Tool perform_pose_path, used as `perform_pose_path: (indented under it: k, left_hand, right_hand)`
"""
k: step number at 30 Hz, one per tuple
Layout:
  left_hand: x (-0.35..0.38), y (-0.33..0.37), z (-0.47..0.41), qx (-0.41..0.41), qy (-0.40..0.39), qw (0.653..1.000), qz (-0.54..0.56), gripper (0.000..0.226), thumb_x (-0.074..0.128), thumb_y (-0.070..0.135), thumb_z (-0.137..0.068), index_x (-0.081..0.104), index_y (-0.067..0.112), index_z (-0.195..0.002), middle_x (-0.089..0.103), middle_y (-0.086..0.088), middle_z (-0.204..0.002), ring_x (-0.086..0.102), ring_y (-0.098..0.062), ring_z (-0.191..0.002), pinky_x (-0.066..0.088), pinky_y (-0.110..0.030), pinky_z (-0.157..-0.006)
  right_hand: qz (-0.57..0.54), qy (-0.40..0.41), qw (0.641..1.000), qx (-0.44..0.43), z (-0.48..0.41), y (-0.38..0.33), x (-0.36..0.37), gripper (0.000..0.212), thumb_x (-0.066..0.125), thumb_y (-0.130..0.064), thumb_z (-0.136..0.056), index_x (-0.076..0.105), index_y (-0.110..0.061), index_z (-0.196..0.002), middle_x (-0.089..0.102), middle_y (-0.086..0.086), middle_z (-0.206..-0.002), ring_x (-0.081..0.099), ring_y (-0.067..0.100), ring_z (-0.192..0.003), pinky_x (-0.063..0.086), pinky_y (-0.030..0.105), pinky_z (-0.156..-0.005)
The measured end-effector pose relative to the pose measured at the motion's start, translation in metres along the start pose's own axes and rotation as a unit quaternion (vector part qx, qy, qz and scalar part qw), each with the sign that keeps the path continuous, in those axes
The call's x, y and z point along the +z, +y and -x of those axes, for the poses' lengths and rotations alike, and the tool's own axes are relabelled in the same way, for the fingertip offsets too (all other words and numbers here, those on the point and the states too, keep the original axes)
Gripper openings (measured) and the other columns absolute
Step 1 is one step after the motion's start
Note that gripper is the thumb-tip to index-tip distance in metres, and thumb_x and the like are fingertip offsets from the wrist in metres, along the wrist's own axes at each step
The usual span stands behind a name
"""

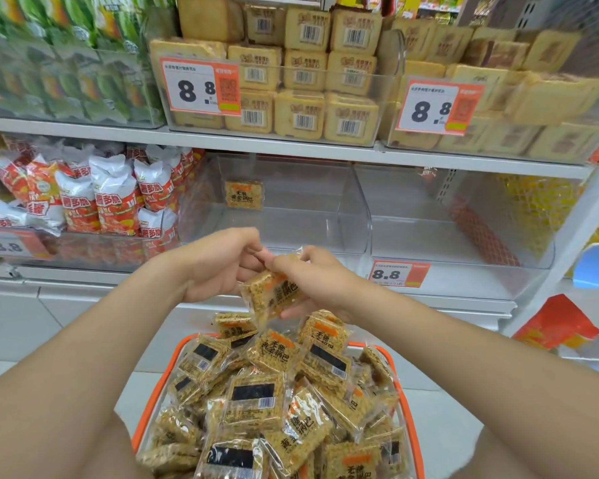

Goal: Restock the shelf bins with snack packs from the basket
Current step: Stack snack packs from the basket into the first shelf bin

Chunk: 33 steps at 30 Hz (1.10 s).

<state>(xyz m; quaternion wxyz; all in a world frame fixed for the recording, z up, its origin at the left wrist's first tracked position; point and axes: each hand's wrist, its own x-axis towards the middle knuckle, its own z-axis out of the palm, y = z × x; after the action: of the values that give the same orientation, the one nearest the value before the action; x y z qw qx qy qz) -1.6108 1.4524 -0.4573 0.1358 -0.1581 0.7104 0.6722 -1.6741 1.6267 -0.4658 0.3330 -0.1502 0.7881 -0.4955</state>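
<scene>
While the left hand and right hand pinch a snack pack in curled fingers above the basket, square it label-out. Best set it in the far bin, beside the lone pack.

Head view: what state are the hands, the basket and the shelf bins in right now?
snack pack: held tilted above the basket, not yet binned
left hand: pinches the snack pack's top edge
right hand: grips the same snack pack
basket: heaped with packs
middle bin: nearly bare, one lone pack upright at the back
right bin: no packs seen inside
upper bins: stocked full
</scene>
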Motion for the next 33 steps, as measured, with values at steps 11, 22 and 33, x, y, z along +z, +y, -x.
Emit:
perform_pose_path:
  k: [11, 22, 33]
  left_hand:
    - [-0.005, 0.002, 0.007, 0.026, 0.116, 0.992, 0.044, 0.022, 0.052, 0.033, -0.109, 0.061, 0.014, -0.103, 0.065, -0.015, -0.102, 0.065, -0.032, -0.094, 0.056, -0.056, -0.098]
    - [-0.016, 0.007, 0.002, 0.036, 0.197, 0.98, 0.017, 0.041, 0.048, 0.045, -0.11, 0.069, 0.01, -0.11, 0.073, -0.016, -0.1, 0.072, -0.034, -0.089, 0.063, -0.042, -0.069]
    - [-0.061, -0.015, -0.02, 0.188, 0.341, 0.839, -0.38, 0.026, 0.049, 0.019, -0.103, 0.071, 0.018, -0.115, 0.076, -0.001, -0.103, 0.069, -0.024, -0.094, 0.057, -0.042, -0.088]
  right_hand:
    - [0.058, 0.128, 0.986, -0.092, 0.007, -0.011, -0.006, 0.052, 0.044, -0.049, -0.107, 0.059, -0.001, -0.118, 0.064, 0.027, -0.117, 0.074, 0.03, -0.055, 0.06, 0.038, -0.054]
    - [0.172, 0.18, 0.939, -0.236, -0.02, -0.008, -0.006, 0.028, 0.061, -0.053, -0.097, 0.062, -0.029, -0.113, 0.068, -0.008, -0.089, 0.064, 0.01, -0.089, 0.053, 0.034, -0.074]
    - [0.062, 0.226, 0.947, -0.22, -0.116, -0.03, -0.016, 0.03, 0.074, -0.04, -0.092, 0.054, -0.032, -0.112, 0.069, -0.003, -0.107, 0.071, 0.022, -0.097, 0.063, 0.051, -0.081]
